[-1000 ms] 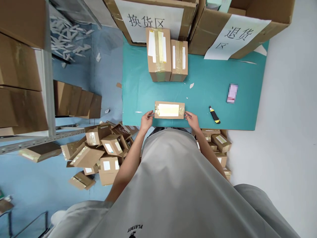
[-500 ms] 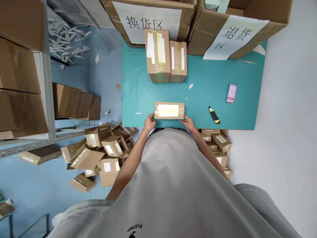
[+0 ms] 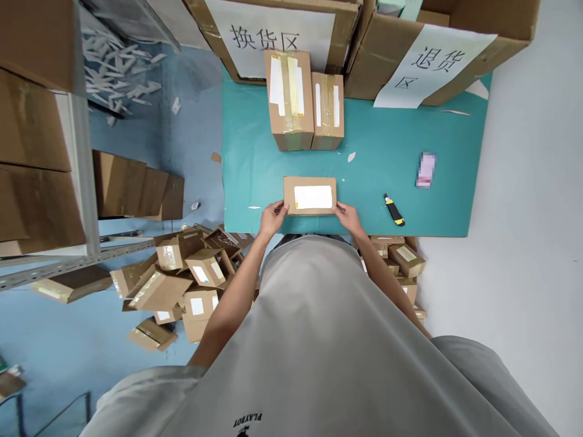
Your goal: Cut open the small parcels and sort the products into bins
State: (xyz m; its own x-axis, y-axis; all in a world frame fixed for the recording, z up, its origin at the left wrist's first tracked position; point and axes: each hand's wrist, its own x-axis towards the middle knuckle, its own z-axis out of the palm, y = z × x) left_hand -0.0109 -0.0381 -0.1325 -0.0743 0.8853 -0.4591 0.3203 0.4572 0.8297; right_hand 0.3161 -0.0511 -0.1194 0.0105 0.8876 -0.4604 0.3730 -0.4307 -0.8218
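A small brown cardboard box with a white label on its upward face is near the front edge of the green table. At its left end my left hand grips the lower corner. My right hand is closed on the opposite lower corner. Whether the box rests on the table or is slightly raised, I cannot tell. Right of my right hand lies a black and yellow box cutter.
Two taped boxes, one larger and one smaller, stand at the back. Behind them are two big labelled cartons, left and right. A blurred pinkish item lies right. Discarded boxes cover the floor at left.
The box has turned over, so a plain white label now faces up instead of the yellowish taped one. Both hands have moved slightly away from me and closed on its ends.
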